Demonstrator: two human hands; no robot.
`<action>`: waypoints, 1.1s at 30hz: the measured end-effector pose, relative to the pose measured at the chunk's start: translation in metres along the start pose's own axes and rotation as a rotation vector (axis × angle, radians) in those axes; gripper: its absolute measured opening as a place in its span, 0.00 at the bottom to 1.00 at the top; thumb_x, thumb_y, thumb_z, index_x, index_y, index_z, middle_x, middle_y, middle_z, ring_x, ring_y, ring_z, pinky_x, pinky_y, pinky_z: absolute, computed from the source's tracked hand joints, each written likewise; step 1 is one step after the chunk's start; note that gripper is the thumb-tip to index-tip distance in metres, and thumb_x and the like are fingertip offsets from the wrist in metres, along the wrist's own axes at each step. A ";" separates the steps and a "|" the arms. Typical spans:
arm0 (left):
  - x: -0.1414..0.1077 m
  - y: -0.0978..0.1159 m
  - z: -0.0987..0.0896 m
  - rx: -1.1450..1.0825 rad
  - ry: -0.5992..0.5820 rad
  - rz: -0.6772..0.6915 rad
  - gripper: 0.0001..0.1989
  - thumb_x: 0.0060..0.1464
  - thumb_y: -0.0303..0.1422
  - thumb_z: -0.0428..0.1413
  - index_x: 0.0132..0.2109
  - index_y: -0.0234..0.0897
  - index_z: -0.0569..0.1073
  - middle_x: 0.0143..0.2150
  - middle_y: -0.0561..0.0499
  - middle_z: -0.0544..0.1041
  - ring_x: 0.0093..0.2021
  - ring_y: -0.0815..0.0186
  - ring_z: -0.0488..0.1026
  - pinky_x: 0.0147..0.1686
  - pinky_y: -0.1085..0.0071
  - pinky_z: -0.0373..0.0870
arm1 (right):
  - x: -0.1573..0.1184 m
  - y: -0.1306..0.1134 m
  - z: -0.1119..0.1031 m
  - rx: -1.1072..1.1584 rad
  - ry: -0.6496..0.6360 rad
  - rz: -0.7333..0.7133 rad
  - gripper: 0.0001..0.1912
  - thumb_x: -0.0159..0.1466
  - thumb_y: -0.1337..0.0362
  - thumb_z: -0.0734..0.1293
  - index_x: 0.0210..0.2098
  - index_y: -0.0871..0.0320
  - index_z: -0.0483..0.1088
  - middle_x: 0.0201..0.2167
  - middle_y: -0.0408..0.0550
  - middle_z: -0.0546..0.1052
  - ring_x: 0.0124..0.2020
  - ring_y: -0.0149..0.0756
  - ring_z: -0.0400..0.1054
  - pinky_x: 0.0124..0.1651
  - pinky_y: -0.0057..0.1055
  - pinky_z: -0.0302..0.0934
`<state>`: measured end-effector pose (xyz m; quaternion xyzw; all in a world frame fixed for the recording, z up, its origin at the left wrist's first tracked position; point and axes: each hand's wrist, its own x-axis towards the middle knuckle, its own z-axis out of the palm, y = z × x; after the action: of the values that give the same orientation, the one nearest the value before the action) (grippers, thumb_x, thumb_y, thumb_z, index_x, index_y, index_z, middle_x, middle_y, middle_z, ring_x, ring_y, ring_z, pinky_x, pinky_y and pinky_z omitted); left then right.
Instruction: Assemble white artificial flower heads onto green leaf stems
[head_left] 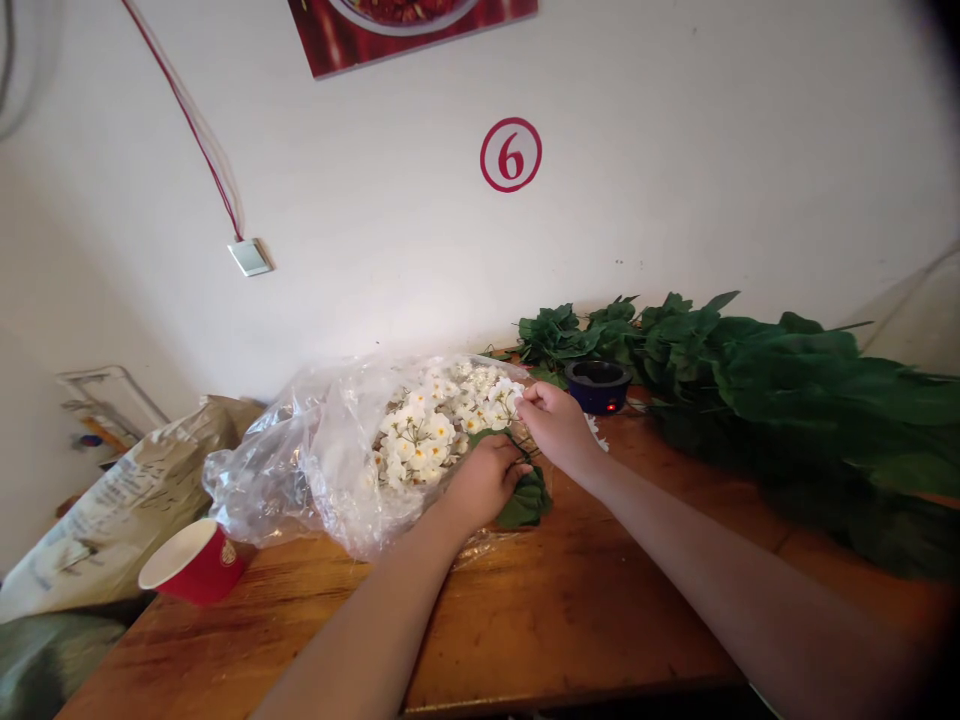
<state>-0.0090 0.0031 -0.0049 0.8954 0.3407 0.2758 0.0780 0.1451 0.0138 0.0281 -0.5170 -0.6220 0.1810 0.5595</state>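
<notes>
The right hand (553, 428) pinches at the white flowers (439, 425), fingers pressed together. The left hand (484, 482) curls over green leaves (526, 502). The flowers lie in a plastic bag (300, 470) on a wooden table (300, 620).

Your left hand (484, 483) holds a dark green leaf (527, 500), and your right hand (553, 426) touches the small white flowers (442, 425) inside a clear, crinkled plastic bag (281, 480).

Glossy plastic bag (262, 480) on varnished wooden table (525, 620).
</notes>
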 end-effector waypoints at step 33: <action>0.005 -0.006 0.009 -1.220 0.152 -0.556 0.13 0.45 0.39 0.62 0.33 0.32 0.77 0.25 0.51 0.76 0.26 0.67 0.71 0.30 0.70 0.66 | -0.008 -0.008 -0.001 -0.064 -0.246 -0.266 0.03 0.57 0.68 0.62 0.27 0.56 0.64 0.30 0.44 0.69 0.33 0.34 0.65 0.37 0.31 0.59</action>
<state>-0.0051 0.0113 -0.0124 0.5483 0.3463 0.4507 0.6134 0.1411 0.0031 0.0309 -0.4220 -0.7539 0.1474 0.4814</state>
